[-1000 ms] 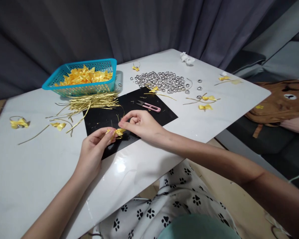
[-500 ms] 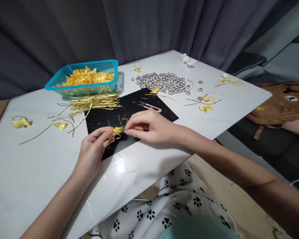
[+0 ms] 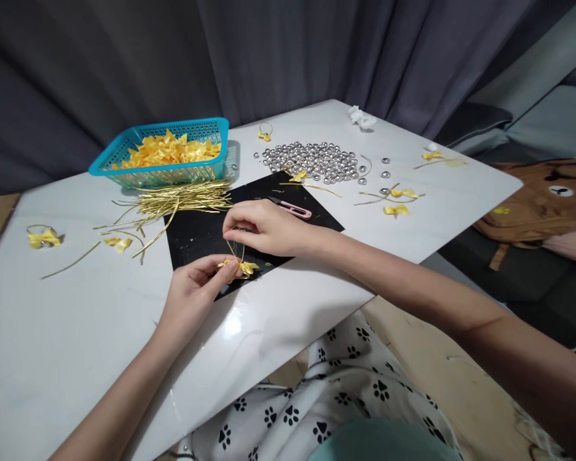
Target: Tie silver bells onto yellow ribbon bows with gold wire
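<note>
Over the black mat (image 3: 196, 234), my left hand (image 3: 196, 285) pinches a yellow ribbon bow (image 3: 248, 267) between thumb and fingers. My right hand (image 3: 264, 227) is just above it, its fingertips closed on a thin gold wire tie (image 3: 235, 251) that rises from the bow. Part of the bow is hidden by the left fingers. Pink-handled thread snips (image 3: 292, 209) lie on the mat behind my right hand, their blades partly covered by it.
A blue basket (image 3: 158, 173) of yellow bows stands at the back left, with a bundle of gold ties (image 3: 187, 197) before it. Silver beads (image 3: 312, 160) are heaped behind the mat. Loose bows (image 3: 396, 210) lie at the right, and another bow (image 3: 44, 238) at the far left.
My right hand has moved left and up, from beside the bow to above it, drawing the tie upward. My left hand has shifted slightly right and turned the bow.
</note>
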Action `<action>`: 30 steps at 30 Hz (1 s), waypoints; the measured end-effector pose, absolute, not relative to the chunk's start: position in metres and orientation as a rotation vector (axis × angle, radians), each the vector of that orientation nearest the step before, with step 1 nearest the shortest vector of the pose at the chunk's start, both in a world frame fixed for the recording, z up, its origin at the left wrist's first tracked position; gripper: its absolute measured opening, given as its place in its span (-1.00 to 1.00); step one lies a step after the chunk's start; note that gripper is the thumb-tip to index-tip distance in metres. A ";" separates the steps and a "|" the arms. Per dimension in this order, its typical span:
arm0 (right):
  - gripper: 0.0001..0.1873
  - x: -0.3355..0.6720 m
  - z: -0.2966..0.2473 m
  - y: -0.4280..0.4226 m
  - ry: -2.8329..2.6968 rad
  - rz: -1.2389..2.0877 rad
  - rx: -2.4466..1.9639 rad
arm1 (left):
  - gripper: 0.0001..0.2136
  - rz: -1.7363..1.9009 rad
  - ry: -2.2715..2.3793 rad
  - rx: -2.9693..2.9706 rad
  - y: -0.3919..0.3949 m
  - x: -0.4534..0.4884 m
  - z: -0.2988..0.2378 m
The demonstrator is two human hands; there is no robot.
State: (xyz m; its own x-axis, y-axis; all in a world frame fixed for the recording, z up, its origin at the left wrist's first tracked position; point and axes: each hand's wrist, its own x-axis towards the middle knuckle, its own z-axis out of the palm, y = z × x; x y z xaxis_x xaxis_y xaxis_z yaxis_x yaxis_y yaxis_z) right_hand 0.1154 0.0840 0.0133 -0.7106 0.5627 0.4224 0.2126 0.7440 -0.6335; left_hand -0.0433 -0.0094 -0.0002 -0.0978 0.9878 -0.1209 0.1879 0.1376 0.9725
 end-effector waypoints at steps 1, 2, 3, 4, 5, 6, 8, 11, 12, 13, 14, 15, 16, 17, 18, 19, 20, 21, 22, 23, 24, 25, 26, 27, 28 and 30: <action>-0.88 0.115 0.011 0.085 -2.302 0.788 -0.652 | -0.82 1.080 1.472 1.200 -0.009 -0.044 -0.001; -0.88 0.116 0.009 0.086 -2.278 0.821 -0.718 | -0.81 1.091 1.471 1.183 -0.008 -0.044 -0.001; -0.88 0.117 0.008 0.085 -2.255 0.836 -0.769 | -0.80 1.107 1.470 1.159 -0.008 -0.045 -0.002; -0.88 0.118 0.008 0.084 -2.236 0.831 -0.803 | -0.79 1.125 1.468 1.127 -0.007 -0.045 -0.003; -0.88 0.120 0.010 0.081 -2.219 0.808 -0.820 | -0.79 1.146 1.464 1.089 -0.007 -0.045 -0.003; -0.88 0.122 0.012 0.077 -2.203 0.776 -0.825 | -0.79 1.168 1.456 1.047 -0.006 -0.046 -0.004; -0.88 0.126 0.017 0.066 -2.179 0.712 -0.805 | -0.79 1.206 1.435 0.970 -0.005 -0.046 -0.003; -0.86 0.131 0.021 0.048 -2.171 0.658 -0.725 | -0.78 1.233 1.398 0.887 -0.004 -0.047 0.001; -0.85 0.131 0.021 0.043 -2.181 0.645 -0.697 | -0.77 1.234 1.389 0.870 -0.003 -0.048 0.002; -0.84 0.131 0.020 0.038 -2.198 0.630 -0.677 | -0.77 1.231 1.383 0.859 -0.003 -0.048 0.003; -0.83 0.130 0.019 0.034 -2.223 0.617 -0.670 | -0.77 1.229 1.379 0.856 -0.003 -0.048 0.003; -0.81 0.128 0.018 0.030 -2.253 0.602 -0.676 | -0.77 1.228 1.379 0.859 -0.003 -0.048 0.003; -0.80 0.126 0.016 0.027 -2.283 0.588 -0.696 | -0.77 1.229 1.382 0.869 -0.003 -0.048 0.003; -0.79 0.123 0.014 0.024 -2.308 0.578 -0.720 | -0.77 1.232 1.387 0.883 -0.004 -0.048 0.002; -0.78 0.120 0.012 0.021 -2.332 0.575 -0.740 | -0.77 1.237 1.394 0.898 -0.004 -0.048 0.001; -0.78 0.117 0.010 0.018 -2.354 0.573 -0.749 | -0.77 1.241 1.399 0.911 -0.005 -0.048 0.000; -0.77 0.114 0.008 0.016 -2.377 0.568 -0.752 | -0.77 1.247 1.402 0.917 -0.005 -0.048 -0.002; -0.77 0.112 0.006 0.014 -2.405 0.556 -0.751 | -0.77 1.252 1.401 0.915 -0.005 -0.048 -0.002; -0.76 0.110 0.003 0.012 -2.439 0.533 -0.748 | -0.78 1.261 1.398 0.904 -0.005 -0.048 -0.003; -0.76 0.110 0.001 0.011 -2.474 0.504 -0.750 | -0.78 1.270 1.395 0.884 -0.005 -0.048 -0.003; -0.75 0.109 0.000 0.011 -2.502 0.475 -0.754 | -0.79 1.277 1.395 0.862 -0.005 -0.048 -0.003; -0.75 0.110 -0.002 0.011 -2.514 0.457 -0.754 | -0.79 1.281 1.396 0.841 -0.005 -0.048 -0.003; -0.75 0.111 -0.003 0.011 -2.509 0.459 -0.747 | -0.79 1.282 1.397 0.825 -0.004 -0.048 -0.002; -0.75 0.112 -0.004 0.012 -2.487 0.477 -0.738 | -0.79 1.281 1.398 0.813 -0.004 -0.048 -0.001; -0.76 0.112 -0.005 0.013 -2.447 0.511 -0.731 | -0.80 1.281 1.396 0.806 -0.004 -0.047 -0.001; -0.79 0.113 -0.006 0.016 -2.307 0.642 -0.748 | -0.80 1.283 1.392 0.795 -0.004 -0.047 0.001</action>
State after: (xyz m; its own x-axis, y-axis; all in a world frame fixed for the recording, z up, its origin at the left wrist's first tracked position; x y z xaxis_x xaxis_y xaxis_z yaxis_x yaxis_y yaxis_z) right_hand 0.1131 0.0162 -0.0055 -0.6461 0.6466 0.4055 0.3440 0.7210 -0.6015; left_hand -0.0467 -0.0039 0.0006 -0.2445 0.9377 -0.2468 -0.1691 0.2093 0.9631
